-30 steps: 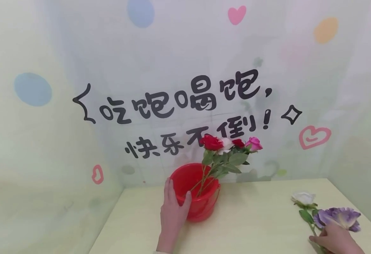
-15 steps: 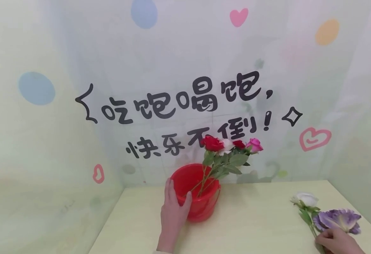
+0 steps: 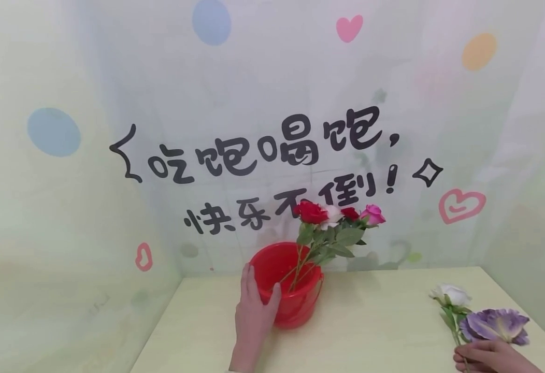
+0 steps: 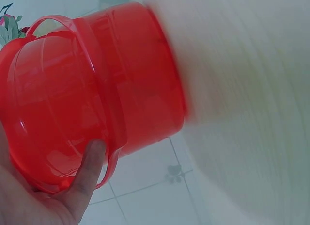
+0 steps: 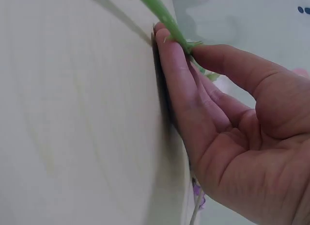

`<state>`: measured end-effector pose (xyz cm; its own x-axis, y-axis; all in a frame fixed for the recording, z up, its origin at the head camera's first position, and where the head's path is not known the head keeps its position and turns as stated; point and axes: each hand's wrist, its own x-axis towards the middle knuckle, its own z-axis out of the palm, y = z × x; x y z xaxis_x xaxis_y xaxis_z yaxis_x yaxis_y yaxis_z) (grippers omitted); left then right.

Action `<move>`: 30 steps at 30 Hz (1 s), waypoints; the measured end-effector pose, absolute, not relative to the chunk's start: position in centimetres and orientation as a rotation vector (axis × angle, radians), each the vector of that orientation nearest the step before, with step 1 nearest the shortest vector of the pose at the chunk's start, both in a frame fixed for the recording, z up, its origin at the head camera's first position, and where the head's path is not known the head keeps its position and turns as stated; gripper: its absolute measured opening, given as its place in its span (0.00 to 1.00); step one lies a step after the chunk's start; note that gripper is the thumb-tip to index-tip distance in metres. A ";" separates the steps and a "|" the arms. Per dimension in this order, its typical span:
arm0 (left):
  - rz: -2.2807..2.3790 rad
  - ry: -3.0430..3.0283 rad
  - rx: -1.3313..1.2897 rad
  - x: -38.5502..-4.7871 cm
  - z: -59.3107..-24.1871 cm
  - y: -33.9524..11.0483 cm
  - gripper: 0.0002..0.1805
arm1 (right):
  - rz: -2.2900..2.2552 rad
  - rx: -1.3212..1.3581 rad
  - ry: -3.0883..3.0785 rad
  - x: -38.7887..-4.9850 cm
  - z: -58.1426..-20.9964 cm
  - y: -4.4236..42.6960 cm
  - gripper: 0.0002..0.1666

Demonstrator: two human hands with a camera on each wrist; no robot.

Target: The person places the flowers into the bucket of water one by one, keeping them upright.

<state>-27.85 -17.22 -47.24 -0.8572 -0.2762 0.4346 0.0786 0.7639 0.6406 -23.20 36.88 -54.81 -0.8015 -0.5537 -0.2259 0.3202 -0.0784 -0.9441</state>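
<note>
A red plastic bucket [image 3: 296, 311] stands on the table, with several artificial roses [image 3: 338, 228] leaning out over its right side. My left hand [image 3: 254, 313] grips the bucket's left rim; in the left wrist view the thumb [image 4: 89, 169] lies near the handle. At the right, my right hand [image 3: 493, 357] pinches the stem of a white rose [image 3: 454, 295] between thumb and fingers. The right wrist view shows that green stem [image 5: 162, 14] at the fingertips, the hand low against the tabletop. A purple flower [image 3: 498, 326] lies just beyond this hand.
The pale wooden table [image 3: 370, 321] ends at a back wall [image 3: 263, 72] hung with a printed sheet. Fabric side walls [image 3: 58, 248] close in on the left and right. The bucket's handle [image 3: 319, 290] hangs down at its right side.
My right hand has shifted slightly along the stem and now pinches it; the white rose has turned and moved a little right. The left hand and bucket stay in place.
</note>
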 end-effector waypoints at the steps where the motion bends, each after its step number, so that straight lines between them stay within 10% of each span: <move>1: -0.919 -2.438 0.146 -27.8 -47.2 -17.3 0.55 | -1.945 -0.271 1.562 -23.3 -54.9 37.0 0.17; 30: -0.891 -2.433 0.141 -27.9 -47.5 -17.5 0.55 | -2.071 -0.555 1.803 -28.3 -44.7 28.6 0.17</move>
<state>-27.86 -17.45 -47.50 -0.8489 -0.2730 0.4526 0.0839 0.7758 0.6254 -28.31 28.65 -44.74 -0.8664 -0.4945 0.0693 -0.0006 -0.1377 -0.9905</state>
